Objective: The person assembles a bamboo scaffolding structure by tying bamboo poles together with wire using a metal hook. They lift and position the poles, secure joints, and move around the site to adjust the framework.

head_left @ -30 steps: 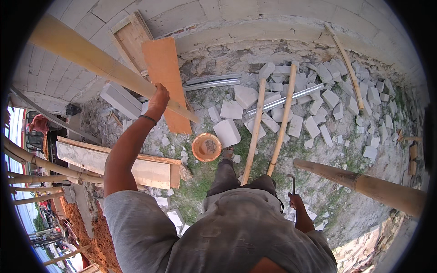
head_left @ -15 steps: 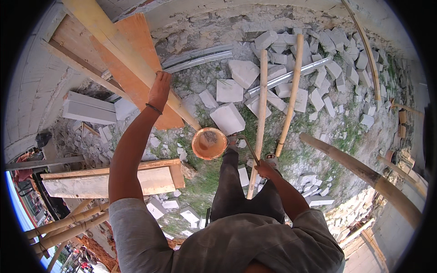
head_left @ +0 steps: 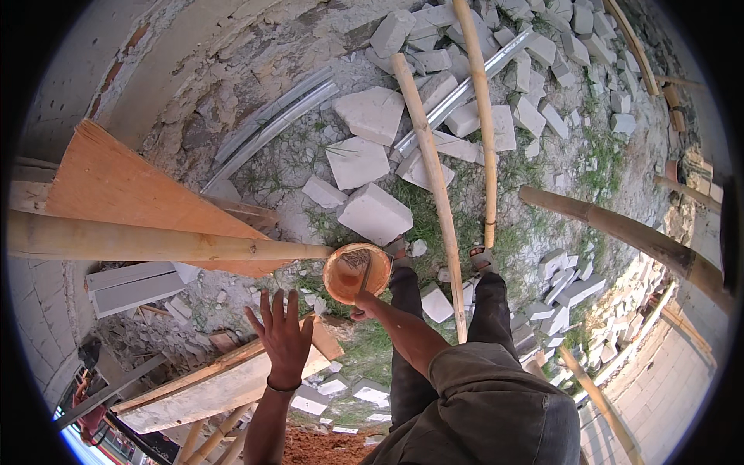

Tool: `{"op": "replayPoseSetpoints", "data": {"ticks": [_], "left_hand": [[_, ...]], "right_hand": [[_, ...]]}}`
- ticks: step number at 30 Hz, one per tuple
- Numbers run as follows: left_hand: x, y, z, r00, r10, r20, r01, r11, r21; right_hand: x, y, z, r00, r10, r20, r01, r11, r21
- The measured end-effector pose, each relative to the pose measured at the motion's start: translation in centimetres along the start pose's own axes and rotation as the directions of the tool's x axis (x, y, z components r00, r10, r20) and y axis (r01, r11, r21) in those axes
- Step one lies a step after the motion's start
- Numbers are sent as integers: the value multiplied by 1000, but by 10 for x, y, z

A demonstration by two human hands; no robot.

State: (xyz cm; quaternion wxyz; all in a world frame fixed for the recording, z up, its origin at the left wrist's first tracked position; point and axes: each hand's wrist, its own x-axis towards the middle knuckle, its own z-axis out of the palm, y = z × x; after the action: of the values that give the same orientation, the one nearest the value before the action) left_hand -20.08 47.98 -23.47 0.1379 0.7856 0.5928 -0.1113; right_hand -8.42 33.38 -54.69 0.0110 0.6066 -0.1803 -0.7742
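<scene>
Right hand [head_left: 367,305] gripped a thin metal tool [head_left: 366,280] at the orange bucket [head_left: 332,280]; left hand [head_left: 285,339] held nothing, fingers spread.
Tool shaft reached over the bucket's mouth; couldn't tell if its tip touched the inside. Bucket sat on the ground between a pale block [head_left: 376,213] and a long plank [head_left: 225,387], near the left hand. Bamboo pole [head_left: 170,239] ended at the bucket's rim.

left grip [head_left: 284,338] to bucket [head_left: 332,280]: clear gap | beyond: bamboo pole [head_left: 167,239] across
</scene>
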Motion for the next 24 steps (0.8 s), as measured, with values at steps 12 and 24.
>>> {"op": "replayPoseSetpoints", "data": {"ticks": [12, 24], "left_hand": [[-177, 180, 156, 651, -57, 757, 614, 625, -482], [-167, 237, 209, 405, -352, 844, 774, 623, -112]], "right_hand": [[-70, 1, -216, 751, -640, -160, 177, 430, -886], [100, -58, -376, 445, -758, -477, 55, 555, -830]]}}
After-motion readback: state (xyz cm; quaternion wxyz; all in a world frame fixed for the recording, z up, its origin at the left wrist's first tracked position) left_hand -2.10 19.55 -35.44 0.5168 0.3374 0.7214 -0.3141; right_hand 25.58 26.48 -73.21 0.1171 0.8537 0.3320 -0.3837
